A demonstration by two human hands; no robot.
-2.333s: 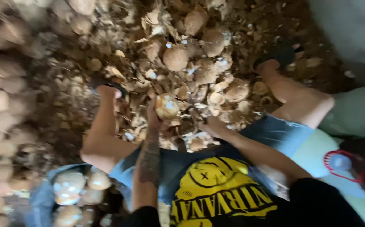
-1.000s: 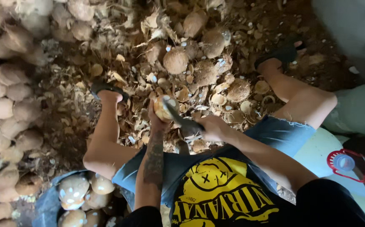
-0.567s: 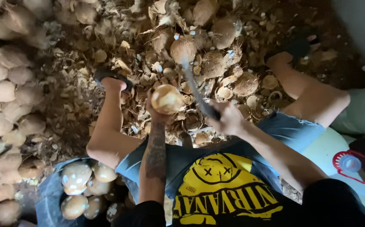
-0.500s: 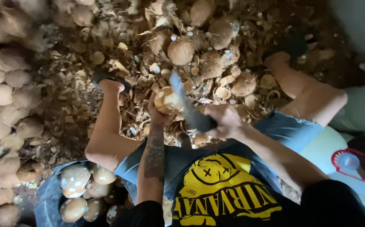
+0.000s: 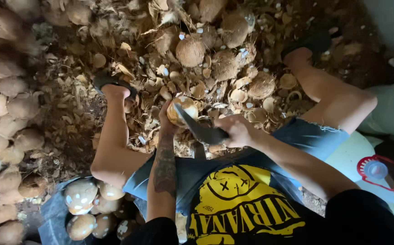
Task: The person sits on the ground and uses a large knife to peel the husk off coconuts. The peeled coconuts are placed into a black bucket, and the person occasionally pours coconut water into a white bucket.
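Coconut: a round, pale-brown husked coconut (image 5: 182,110) is sitting in the left hand, low between the person's knees and above the littered ground.
Blade: a dark, broad knife blade (image 5: 200,130) is resting its tip against the lower side of the coconut, angled down toward the right hand.
Left hand: the left hand (image 5: 168,119) is cupping the coconut from below, fingers curled round its near side – the forearm is tattooed.
Right hand: the right hand (image 5: 236,130) is clenching the knife handle in a closed fist; the handle itself is hidden inside it.
Ground: a dirt floor is lying under a thick layer of shell fragments (image 5: 233,90) and dry fibrous husk scraps – curved, pale inside, brown outside.
Whole coconuts: several rough brown coconuts (image 5: 190,52) are lying among the scraps beyond the hands.
Left pile: a heap of pale, rounded husked coconuts (image 5: 2,136) is running along the left edge.
Container: a blue-grey tub (image 5: 51,213) by the left knee is holding trimmed coconuts (image 5: 81,193) with white patches.
Clothing: the person is sitting in denim shorts (image 5: 310,138) and dark sandals.
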